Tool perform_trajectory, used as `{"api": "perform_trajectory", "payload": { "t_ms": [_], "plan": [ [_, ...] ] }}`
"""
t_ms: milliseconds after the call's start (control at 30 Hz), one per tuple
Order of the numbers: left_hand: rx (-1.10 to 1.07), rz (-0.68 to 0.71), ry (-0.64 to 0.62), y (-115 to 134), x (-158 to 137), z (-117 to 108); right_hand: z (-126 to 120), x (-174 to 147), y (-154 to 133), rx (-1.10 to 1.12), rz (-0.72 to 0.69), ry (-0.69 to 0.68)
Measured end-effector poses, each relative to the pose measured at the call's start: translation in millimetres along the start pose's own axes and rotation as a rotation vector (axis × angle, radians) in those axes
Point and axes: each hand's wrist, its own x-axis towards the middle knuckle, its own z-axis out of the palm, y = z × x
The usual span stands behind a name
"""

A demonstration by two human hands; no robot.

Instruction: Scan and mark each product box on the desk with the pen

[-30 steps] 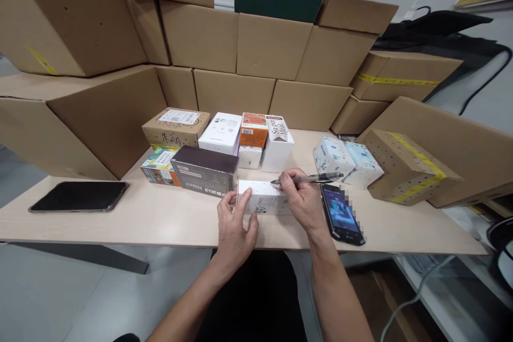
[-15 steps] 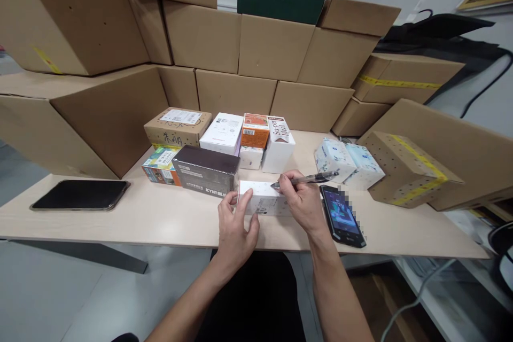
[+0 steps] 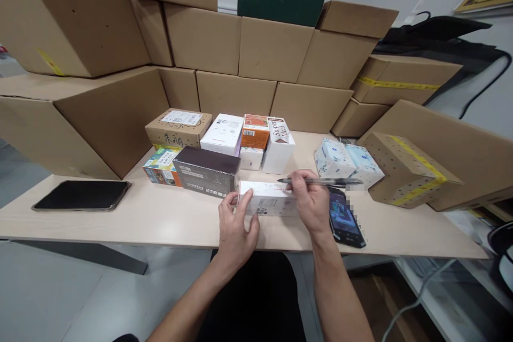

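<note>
A small white box (image 3: pixel 264 200) with faint printing lies near the front edge of the table. My left hand (image 3: pixel 236 222) grips its left end, thumb and fingers pressed against it. My right hand (image 3: pixel 310 203) is closed around a pen (image 3: pixel 340 181) over the box's right part, and hides that end. The pen's tip points left and looks raised off the box top. Just left of the white box is a dark brown box (image 3: pixel 206 168). A phone with a lit screen (image 3: pixel 344 219) lies right of my right hand, partly covered by it.
Behind stand a labelled cardboard box (image 3: pixel 178 125), a white box (image 3: pixel 222 133), an orange box (image 3: pixel 255 131) and a tall white box (image 3: pixel 278 149). Blue-patterned packs (image 3: pixel 336 157) are at right. A black-screened phone (image 3: pixel 82 195) lies at left. Large cartons (image 3: pixel 236 96) wall the back.
My right hand has moved right with the pen, and the tip has lifted from the box top. The left hand and the white box stay put.
</note>
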Motion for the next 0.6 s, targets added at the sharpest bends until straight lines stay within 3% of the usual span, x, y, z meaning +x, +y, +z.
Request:
{"api": "perform_trajectory", "payload": {
  "t_ms": [133, 200, 267, 367, 433, 600],
  "plan": [
    [0.007, 0.002, -0.002, -0.3, -0.3, 0.4, -21.5, -11.1, 1.7, 0.319, 0.121, 0.329],
    [0.009, 0.002, 0.000, 0.5, -0.3, 0.1, -41.8, -21.7, 8.5, 0.282, 0.185, 0.442],
    [0.013, 0.002, 0.000, 1.4, 0.0, -0.3, -63.0, -34.1, 20.6, 0.068, 0.290, 0.474],
    [0.015, 0.007, 0.000, 1.7, 0.2, -0.2, -82.8, -49.5, 42.0, -0.439, 0.431, 0.168],
    [0.012, 0.008, -0.001, 1.2, 0.1, 0.4, -83.0, -54.4, 53.1, -0.643, 0.455, -0.041],
    [0.007, 0.001, -0.009, -0.4, -1.0, 1.5, -62.8, -52.5, 64.0, -0.716, 0.448, -0.138]
  ]
}}
